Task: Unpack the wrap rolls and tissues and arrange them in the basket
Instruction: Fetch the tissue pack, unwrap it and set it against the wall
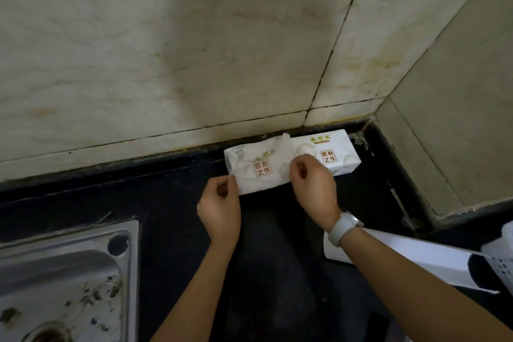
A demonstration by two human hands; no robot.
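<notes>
Two white tissue packs lie on the black counter by the back wall. The nearer, crumpled tissue pack (258,168) is pinched at its lower left corner by my left hand (219,203) and at its right end by my right hand (312,183). The second tissue pack (333,151) sits just behind and to the right, against the wall, partly hidden by my right hand. A white perforated basket (502,255) shows at the right edge. A long white box (416,258) lies under my right forearm.
A steel sink (63,280) fills the lower left corner, with a dark hole in its rim. Marble wall tiles (194,50) rise behind the counter, and a tiled side wall (458,119) closes off the right corner. The black counter (166,203) stretches between sink and box.
</notes>
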